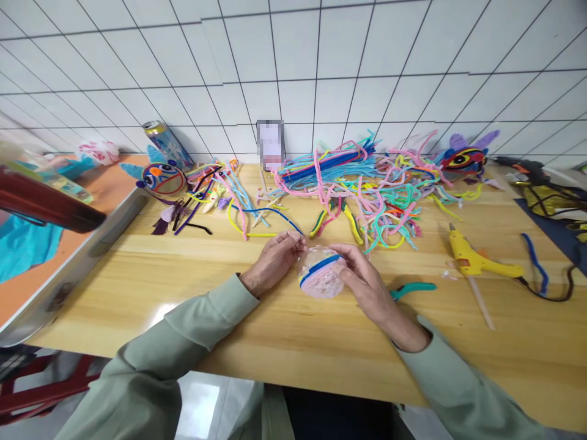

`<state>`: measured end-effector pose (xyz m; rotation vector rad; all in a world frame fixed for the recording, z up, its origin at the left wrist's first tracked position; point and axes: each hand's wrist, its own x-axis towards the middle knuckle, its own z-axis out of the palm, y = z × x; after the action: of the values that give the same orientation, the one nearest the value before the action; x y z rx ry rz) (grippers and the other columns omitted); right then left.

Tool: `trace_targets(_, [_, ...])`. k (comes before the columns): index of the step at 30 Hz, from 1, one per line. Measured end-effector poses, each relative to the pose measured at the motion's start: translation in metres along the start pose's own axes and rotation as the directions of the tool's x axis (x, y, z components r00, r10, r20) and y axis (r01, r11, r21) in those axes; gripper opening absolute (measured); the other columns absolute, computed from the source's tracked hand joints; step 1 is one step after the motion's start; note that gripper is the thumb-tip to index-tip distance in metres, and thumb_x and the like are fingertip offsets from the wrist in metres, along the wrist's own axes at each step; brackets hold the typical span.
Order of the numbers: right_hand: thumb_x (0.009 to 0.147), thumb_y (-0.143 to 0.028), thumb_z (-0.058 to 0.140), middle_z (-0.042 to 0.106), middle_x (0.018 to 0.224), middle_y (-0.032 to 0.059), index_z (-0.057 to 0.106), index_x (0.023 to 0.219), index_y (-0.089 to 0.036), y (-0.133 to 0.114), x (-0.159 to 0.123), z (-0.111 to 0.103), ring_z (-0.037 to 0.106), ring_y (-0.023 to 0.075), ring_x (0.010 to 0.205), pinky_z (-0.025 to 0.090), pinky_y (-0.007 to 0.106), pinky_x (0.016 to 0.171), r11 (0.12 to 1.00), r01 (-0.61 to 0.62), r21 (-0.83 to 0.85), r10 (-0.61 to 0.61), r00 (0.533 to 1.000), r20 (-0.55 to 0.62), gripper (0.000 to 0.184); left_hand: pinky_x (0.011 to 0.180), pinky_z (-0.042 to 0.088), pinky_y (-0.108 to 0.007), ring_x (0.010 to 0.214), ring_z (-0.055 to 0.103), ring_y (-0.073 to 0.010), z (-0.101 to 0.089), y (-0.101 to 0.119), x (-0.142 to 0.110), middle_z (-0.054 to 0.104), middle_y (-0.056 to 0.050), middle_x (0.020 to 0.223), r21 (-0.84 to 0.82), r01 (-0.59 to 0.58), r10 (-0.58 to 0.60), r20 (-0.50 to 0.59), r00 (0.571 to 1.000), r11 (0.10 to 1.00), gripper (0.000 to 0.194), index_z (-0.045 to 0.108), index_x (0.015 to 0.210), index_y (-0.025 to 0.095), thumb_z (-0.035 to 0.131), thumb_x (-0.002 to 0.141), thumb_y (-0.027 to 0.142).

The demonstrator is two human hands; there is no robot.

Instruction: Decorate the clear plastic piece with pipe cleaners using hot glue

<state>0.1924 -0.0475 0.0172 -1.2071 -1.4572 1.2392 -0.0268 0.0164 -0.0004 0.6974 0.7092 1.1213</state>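
A pink ball-shaped piece (320, 275) made of pipe cleaners, with a blue and yellow band round it, sits on the wooden table (192, 275) between my hands. My left hand (274, 260) pinches a blue pipe cleaner (270, 215) at the ball's upper left edge. That pipe cleaner trails away toward the back. My right hand (367, 282) cups the ball from the right, fingers curled against it.
A heap of coloured pipe cleaners (367, 189) lies behind the ball. A yellow glue gun (477, 260) and teal-handled pliers (413, 288) lie to the right. Two finished fish-like figures (164, 178) (463, 159), a drinks can (166, 144) and a phone (270, 145) stand near the tiled wall.
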Motion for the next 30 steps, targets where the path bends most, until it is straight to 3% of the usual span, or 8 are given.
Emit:
trace_targets(8, [0.099, -0.061, 0.065, 0.072, 0.14, 0.0122, 0.063, 0.136, -0.027, 0.0008, -0.0012, -0.0008, 0.068, 0.0323, 0.131, 0.053, 0.053, 0.116, 1.0, -0.003, -0.006, 0.003, 1.0, -0.003, 0.05, 0.076, 0.052, -0.025, 0.076, 0.067, -0.0139, 0.0001, 0.0008, 0.0006, 0.074, -0.003, 0.08, 0.018, 0.01, -0.01, -0.013, 1.0, 1.0, 0.036, 0.072, 0.079, 0.015, 0.097, 0.077, 0.041])
trace_targets(16, [0.1, -0.059, 0.065, 0.072, 0.141, 0.0116, 0.064, 0.136, -0.027, 0.0024, -0.0014, -0.002, 0.067, 0.0325, 0.133, 0.051, 0.054, 0.118, 1.0, -0.005, -0.021, 0.005, 1.0, -0.011, 0.048, 0.064, 0.048, -0.025, 0.063, 0.06, -0.0123, 0.0025, 0.0026, 0.0025, 0.066, -0.002, 0.067, 0.049, 0.016, -0.014, -0.029, 0.999, 0.999, 0.025, 0.067, 0.071, 0.015, 0.082, 0.084, 0.03])
trace_targets(21, [0.098, -0.06, 0.066, 0.073, 0.138, 0.012, 0.065, 0.134, -0.027, 0.0023, -0.001, -0.0026, 0.069, 0.0333, 0.13, 0.053, 0.054, 0.115, 1.0, -0.012, -0.012, 0.012, 1.0, -0.011, 0.049, 0.06, 0.046, -0.025, 0.059, 0.058, -0.0122, 0.0037, 0.0032, 0.0017, 0.064, -0.001, 0.065, 0.057, 0.011, -0.009, -0.038, 0.999, 0.998, 0.025, 0.066, 0.072, 0.016, 0.076, 0.089, 0.032])
trace_targets(30, [0.1, -0.061, 0.065, 0.074, 0.137, 0.0121, 0.065, 0.135, -0.027, 0.0031, -0.0004, -0.0026, 0.07, 0.0325, 0.128, 0.055, 0.053, 0.114, 1.0, -0.017, -0.017, 0.017, 1.0, -0.006, 0.049, 0.057, 0.046, -0.023, 0.058, 0.058, -0.0104, 0.0029, 0.0031, 0.0005, 0.065, 0.0, 0.068, 0.04, 0.017, -0.016, -0.018, 1.0, 0.999, 0.029, 0.067, 0.076, 0.015, 0.086, 0.084, 0.035])
